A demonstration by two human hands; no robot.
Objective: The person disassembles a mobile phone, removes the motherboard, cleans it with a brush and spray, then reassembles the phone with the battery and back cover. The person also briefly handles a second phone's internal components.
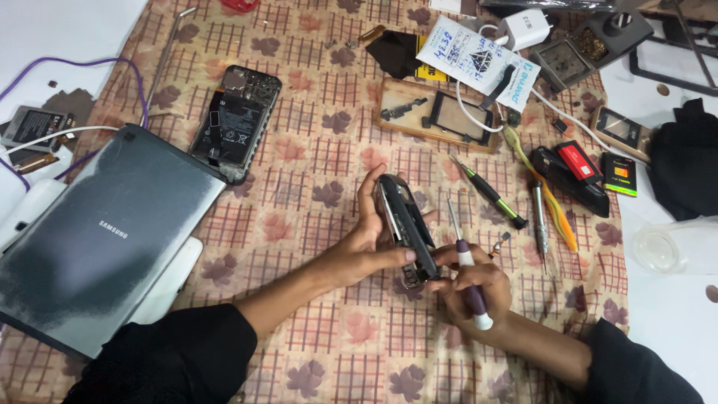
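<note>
My left hand grips a dark opened phone, held on edge above the patterned cloth. My right hand holds a purple-and-white screwdriver with its thin shaft pointing up beside the phone, and its fingers touch the phone's lower end. Both sleeves are black.
A grey tablet lies at left, with another opened phone behind it. A green-black screwdriver, a metal tool, an orange tool, a wooden tray of parts, a white charger and small batteries lie at right.
</note>
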